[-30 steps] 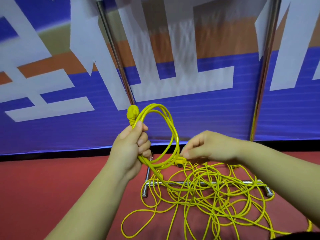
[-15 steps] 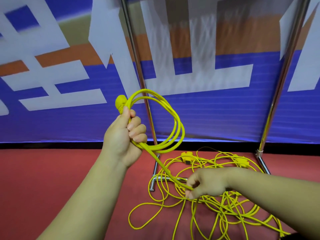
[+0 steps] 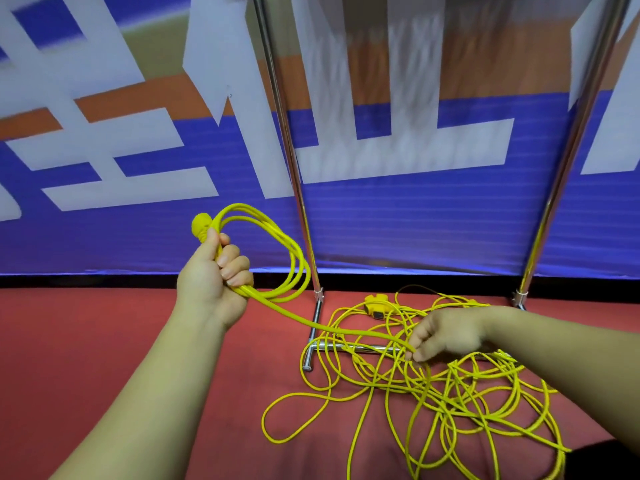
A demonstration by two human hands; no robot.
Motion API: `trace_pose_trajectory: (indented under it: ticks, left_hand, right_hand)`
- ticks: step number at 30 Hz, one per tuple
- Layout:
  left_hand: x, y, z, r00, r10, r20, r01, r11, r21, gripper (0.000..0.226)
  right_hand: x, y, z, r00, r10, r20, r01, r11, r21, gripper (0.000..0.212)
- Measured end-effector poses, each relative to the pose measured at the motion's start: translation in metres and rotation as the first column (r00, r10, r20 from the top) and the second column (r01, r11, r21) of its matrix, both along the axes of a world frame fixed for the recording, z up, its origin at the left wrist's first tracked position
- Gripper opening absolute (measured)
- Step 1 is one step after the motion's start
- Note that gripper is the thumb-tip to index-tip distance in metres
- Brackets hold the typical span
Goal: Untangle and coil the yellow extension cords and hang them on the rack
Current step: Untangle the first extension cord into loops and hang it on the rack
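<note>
Loops of yellow extension cord (image 3: pixel 300 268) sit coiled in our left hand (image 3: pixel 207 285), fingers curled round them, the plug (image 3: pixel 202 226) poking up above the thumb. Our right hand (image 3: pixel 446 332) pinches the trailing strand over the tangle (image 3: pixel 450 393) on the red floor (image 3: pixel 104 341), the steel rack (image 3: pixel 298 188) standing just behind.

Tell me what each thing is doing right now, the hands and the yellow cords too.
left hand: grips the coil below the plug.
right hand: pinches the cord strand over the pile.
coil: a few loops, held up off the floor.
plug: sticks up above the left hand.
cord strand: runs from hand to hand.
pile: tangled, loose on the floor.
rack: upright, cords across its bottom bar.
</note>
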State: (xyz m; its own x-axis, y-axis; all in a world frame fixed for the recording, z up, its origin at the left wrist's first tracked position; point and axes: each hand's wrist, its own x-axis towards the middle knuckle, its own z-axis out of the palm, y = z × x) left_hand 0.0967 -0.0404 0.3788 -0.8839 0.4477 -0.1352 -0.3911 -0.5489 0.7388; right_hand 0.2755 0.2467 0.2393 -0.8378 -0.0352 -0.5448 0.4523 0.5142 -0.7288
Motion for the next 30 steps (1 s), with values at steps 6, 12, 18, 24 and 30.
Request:
trace_pose_trajectory:
  ticks: [6, 12, 18, 24, 30]
  left_hand:
    - [0.003, 0.003, -0.003, 0.999, -0.014, -0.029, 0.012, 0.998, -0.055, 0.031]
    - [0.019, 0.020, 0.000, 0.986, -0.089, -0.142, 0.071, 0.989, -0.127, 0.030]
    - [0.043, 0.044, 0.001, 0.910, -0.233, -0.342, 0.135, 0.949, -0.286, 0.027]
    - [0.067, 0.068, -0.010, 0.795, -0.406, -0.451, 0.131, 0.840, -0.526, 0.022]
    - [0.078, 0.085, -0.028, 0.815, -0.450, -0.365, 0.168, 0.786, -0.595, 0.022]
  right_hand:
    - [0.005, 0.013, 0.023, 0.956, -0.295, -0.002, 0.295, 0.955, -0.030, 0.007]
    - [0.006, 0.017, 0.049, 0.868, -0.489, 0.086, 0.496, 0.863, -0.098, 0.018]
    - [0.002, 0.011, 0.076, 0.753, -0.633, 0.179, 0.654, 0.689, -0.313, 0.020]
    - [0.006, 0.016, 0.106, 0.718, -0.653, 0.241, 0.644, 0.492, -0.586, 0.018]
    - [0.012, 0.024, 0.121, 0.684, -0.693, 0.229, 0.619, 0.385, -0.685, 0.013]
